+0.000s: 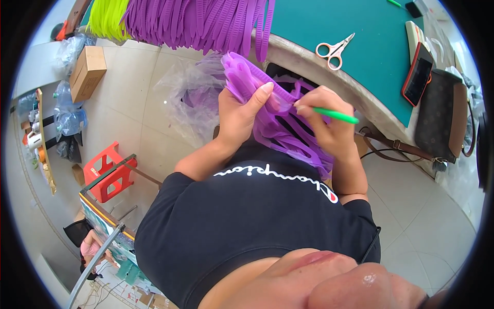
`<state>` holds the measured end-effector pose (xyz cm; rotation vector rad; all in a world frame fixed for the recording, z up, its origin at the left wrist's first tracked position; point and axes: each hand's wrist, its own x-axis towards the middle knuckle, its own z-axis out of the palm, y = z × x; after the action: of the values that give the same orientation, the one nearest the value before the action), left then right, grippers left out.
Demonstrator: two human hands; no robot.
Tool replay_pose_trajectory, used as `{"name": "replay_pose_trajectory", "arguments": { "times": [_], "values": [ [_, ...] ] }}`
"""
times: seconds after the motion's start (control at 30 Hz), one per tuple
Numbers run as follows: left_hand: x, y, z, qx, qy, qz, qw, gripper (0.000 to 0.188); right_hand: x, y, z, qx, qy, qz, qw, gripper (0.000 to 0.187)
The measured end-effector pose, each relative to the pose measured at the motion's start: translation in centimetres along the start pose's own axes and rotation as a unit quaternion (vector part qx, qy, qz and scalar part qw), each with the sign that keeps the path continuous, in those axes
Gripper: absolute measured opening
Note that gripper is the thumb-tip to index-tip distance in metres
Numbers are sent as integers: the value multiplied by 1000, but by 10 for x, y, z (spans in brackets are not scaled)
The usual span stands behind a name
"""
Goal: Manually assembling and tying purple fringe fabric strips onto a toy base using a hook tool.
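My left hand (pixel 241 110) is closed around a bundle of purple rubbery straps (pixel 239 72), its thumb pressed on top. Beside it, my right hand (pixel 329 116) grips a slim tool with a bright green handle (pixel 337 114). The tool's tip points left at the edge of the bundle, and its working end is too small to make out. More loose purple straps (pixel 288 141) lie across my lap below both hands. From the table edge beyond hangs a thick row of purple ribbed straps (pixel 195 23), with lime green straps (pixel 107 19) at its left end.
Scissors (pixel 334 51) with pale handles lie on the green table mat (pixel 309 20). Farther right are a phone in a red case (pixel 418 74) and a brown bag (pixel 440 116). A clear plastic bag (pixel 190 103), a red stool (pixel 108 170) and a cardboard box (pixel 87 73) stand leftward.
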<state>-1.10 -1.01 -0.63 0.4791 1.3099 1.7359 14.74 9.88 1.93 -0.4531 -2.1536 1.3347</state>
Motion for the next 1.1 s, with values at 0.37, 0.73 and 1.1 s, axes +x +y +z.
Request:
{"name": "replay_pose_trajectory", "arguments": {
  "times": [0.37, 0.73, 1.1],
  "values": [
    [-13, -11, -9, 125, -27, 62, 990, 27, 5, -1, 12, 378, 52, 193, 904, 33],
    [8, -59, -63, -105, 123, -123, 979, 24, -24, 3, -59, 601, 115, 92, 785, 21],
    [34, -135, -147, -129, 246, -183, 943, 22, -107, -25, -202, 638, 346, -124, 676, 21]
  ]
}}
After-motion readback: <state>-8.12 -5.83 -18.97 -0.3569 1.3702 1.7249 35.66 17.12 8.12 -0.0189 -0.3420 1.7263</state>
